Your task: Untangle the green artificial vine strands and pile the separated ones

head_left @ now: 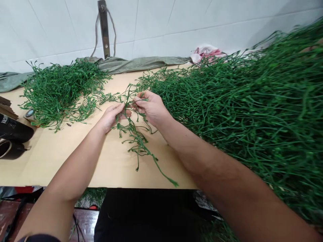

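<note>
Between my hands, above the middle of the table, is a branching green artificial plant stem with many small forked tips. My left hand is closed around its upper part, thumb on top. My right hand pinches thin green sprigs near the same spot, its fingertips close to the left thumb. The long end of the stem hangs toward me over the table. A pile of similar green stems lies beyond my left hand. To the right, a much larger heap of long green stems reaches close to my right forearm.
A black tumbler and a black mug stand at the tan table's left edge, near a tape roll. Grey-green cloth and a pink-white cloth lie along the tiled wall. A metal bracket rises behind.
</note>
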### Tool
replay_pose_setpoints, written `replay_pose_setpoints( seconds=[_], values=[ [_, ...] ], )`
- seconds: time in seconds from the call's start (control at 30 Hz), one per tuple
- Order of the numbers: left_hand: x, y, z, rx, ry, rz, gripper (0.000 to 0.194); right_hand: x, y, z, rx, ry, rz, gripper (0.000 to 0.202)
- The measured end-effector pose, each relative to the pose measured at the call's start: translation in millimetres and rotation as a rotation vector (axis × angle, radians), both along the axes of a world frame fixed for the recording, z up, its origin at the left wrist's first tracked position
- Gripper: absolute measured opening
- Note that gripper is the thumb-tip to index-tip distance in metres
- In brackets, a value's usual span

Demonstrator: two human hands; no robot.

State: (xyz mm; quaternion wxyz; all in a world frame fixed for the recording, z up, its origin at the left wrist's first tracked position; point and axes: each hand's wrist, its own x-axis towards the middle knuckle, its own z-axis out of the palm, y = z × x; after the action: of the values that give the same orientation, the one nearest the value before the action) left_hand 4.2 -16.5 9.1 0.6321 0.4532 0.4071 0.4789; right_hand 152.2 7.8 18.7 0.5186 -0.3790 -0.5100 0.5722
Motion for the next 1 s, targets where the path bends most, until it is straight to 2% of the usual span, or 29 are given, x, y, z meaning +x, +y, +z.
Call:
replay_pose_setpoints(
  seconds=[0.27,0.37,0.53,0.73,1.0],
  values=[
    [1,0,0.5,0.071,0.068,-0.070,0.025,3,-1,8.7,-0.167,0.018,-0.097,0.022],
    [6,1,-0.3,0.114,0.129,-0.073,0.028,4,2,11.2,-0.145,-0.022,-0.146,0.023],
    [15,1,-1.5,0.125,0.244,0.000,0.026,7,5,16.4,-0.117,-0.065,-0.250,0.025],
    [22,1,-1.0,0.195,0.315,0.039,0.026,4,8,21.4,-0.064,-0.108,-0.303,0.021],
    [34,-3,2.5,0.183,0.371,0.009,0.028,8,24,13.9,-0.045,-0.173,-0.369,0.023]
  ],
)
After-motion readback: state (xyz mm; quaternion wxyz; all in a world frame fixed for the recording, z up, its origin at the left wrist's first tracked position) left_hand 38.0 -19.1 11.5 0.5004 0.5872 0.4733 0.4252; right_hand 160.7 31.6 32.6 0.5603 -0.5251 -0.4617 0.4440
